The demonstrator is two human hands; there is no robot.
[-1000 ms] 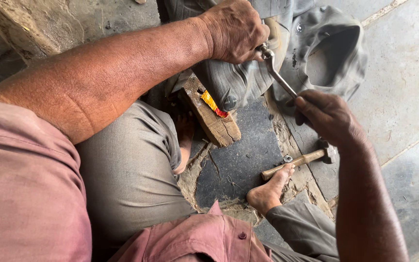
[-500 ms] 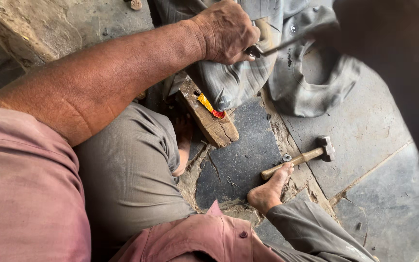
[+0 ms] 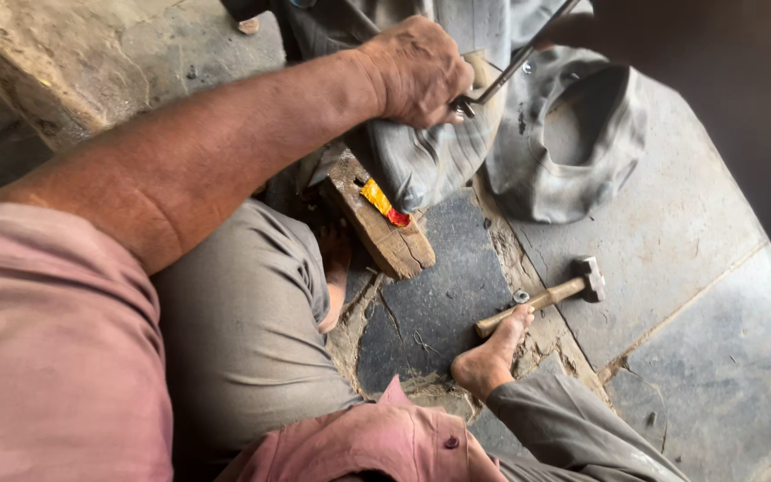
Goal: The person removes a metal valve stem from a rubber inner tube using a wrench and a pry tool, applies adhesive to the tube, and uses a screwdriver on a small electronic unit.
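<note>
Nearest, the bare foot [image 3: 491, 357] rests beside the hammer [image 3: 546, 295] on the stone floor [image 3: 698, 259]. Beyond, the wooden block [image 3: 381, 228] props the grey rubber tube [image 3: 573, 143]. The left hand [image 3: 417, 71] is clenched on the tube where the metal rod [image 3: 510, 67] meets it. The right hand [image 3: 671, 27] has swung up toward the floor's far right, blurred; its grip cannot be told. The floor at right lies open.

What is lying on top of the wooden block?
On the wooden block lies a small yellow and red thing. Grey rubber tubing, pressed by the left hand, covers its far end, hidden.
</note>
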